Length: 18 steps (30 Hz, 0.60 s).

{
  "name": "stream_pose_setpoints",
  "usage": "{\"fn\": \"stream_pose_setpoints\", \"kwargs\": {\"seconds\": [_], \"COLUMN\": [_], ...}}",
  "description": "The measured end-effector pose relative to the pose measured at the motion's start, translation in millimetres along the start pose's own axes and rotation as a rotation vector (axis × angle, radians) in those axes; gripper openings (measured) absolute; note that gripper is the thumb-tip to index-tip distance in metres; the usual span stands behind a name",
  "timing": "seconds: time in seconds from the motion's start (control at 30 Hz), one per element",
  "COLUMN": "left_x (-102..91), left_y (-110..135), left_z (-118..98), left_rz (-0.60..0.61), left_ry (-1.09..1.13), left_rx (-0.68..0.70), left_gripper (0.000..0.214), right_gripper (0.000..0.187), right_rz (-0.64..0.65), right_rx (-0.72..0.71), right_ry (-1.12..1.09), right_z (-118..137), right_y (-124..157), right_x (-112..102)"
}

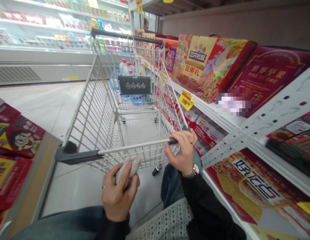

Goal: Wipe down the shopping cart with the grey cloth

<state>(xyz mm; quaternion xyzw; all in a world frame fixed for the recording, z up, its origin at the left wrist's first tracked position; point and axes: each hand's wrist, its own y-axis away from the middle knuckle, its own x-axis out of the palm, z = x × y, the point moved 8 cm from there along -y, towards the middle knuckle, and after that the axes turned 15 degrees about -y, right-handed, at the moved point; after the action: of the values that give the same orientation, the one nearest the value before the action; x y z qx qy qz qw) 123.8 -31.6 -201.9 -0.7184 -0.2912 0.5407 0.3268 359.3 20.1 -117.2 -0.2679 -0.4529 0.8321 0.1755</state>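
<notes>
A metal wire shopping cart (135,147) stands in front of me, its near rail running between dark plastic corners. My right hand (182,150), with a watch at the wrist, is closed over the rail at the near right corner. Just below the rail, my left hand (117,196) grips a crumpled greyish-white cloth (135,165) between its fingers and thumb. Part of the cloth is hidden by the fingers. Inside the cart, at the far end, a dark panel (135,85) with round symbols hangs on the wires. The basket floor shows no goods.
Shelving with gift boxes (194,63) and a yellow price tag (185,100) runs close along the right. Red boxes (22,133) are stacked at the left. Beyond the cart are bottled water (137,99) and a lit refrigerated display (52,36).
</notes>
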Motion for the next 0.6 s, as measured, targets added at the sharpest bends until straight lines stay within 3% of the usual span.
{"fn": "stream_pose_setpoints", "kwargs": {"seconds": [0.13,0.33,0.6], "left_x": [5.0,-3.7,-5.4], "left_y": [4.4,-6.4,-8.1], "left_z": [-0.7,-13.6,-22.4], "left_rz": [0.011,-0.033,0.029], "left_ry": [-0.018,-0.011,0.029], "left_rx": [0.007,0.019,0.019], "left_gripper": [0.055,0.058,0.059], "right_gripper": [0.022,0.028,0.027], "right_rz": [0.042,0.135,0.1], "right_rx": [0.003,0.004,0.027], "right_ry": [-0.029,-0.074,-0.086], "right_z": [-3.1,-3.6,-2.0], "right_y": [0.1,-0.7,-1.2], "right_x": [-3.6,-8.7,-8.6]}}
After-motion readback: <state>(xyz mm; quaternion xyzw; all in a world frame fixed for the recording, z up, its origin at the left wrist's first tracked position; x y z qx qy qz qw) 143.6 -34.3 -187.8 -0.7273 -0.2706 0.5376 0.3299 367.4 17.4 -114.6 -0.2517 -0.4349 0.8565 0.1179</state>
